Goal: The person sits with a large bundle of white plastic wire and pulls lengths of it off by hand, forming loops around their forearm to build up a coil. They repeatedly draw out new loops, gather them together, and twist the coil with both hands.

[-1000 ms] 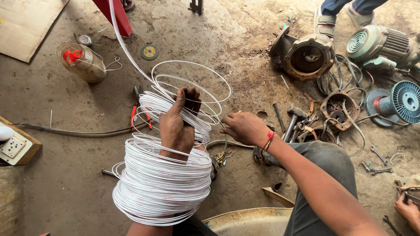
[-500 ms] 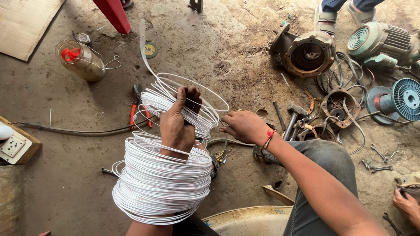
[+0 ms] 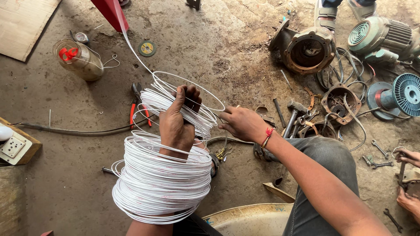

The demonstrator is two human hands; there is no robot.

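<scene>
My left hand [image 3: 176, 124] is a raised fist clamped on a bunch of white wire [image 3: 162, 183]. The wire is wound in many loops around my left forearm, forming a thick coil from wrist to elbow. Looser loops fan out around the fist, and one wide loop reaches right. My right hand [image 3: 242, 123] meets that loop at its right edge, fingers pinched on the wire. A single strand runs from the coil up and left, past a red object [image 3: 109, 13] at the top edge.
On the dirt floor lie red-handled pliers [image 3: 136, 105], a plastic bottle [image 3: 81, 61], a grinding disc [image 3: 147, 48], motor housings [image 3: 306, 48], a green motor [image 3: 385, 37], a blue spool [image 3: 404, 94], a hammer [image 3: 294, 112] and wrenches [image 3: 378, 150]. Another person's hand [image 3: 409, 199] works at right. A socket box [image 3: 15, 146] sits left, and a metal basin [image 3: 245, 220] is near my knee.
The incoming strand has swung right and pulled straighter. The top loop closed in on my left fist, then spread right toward my right hand. Both hands stay in place.
</scene>
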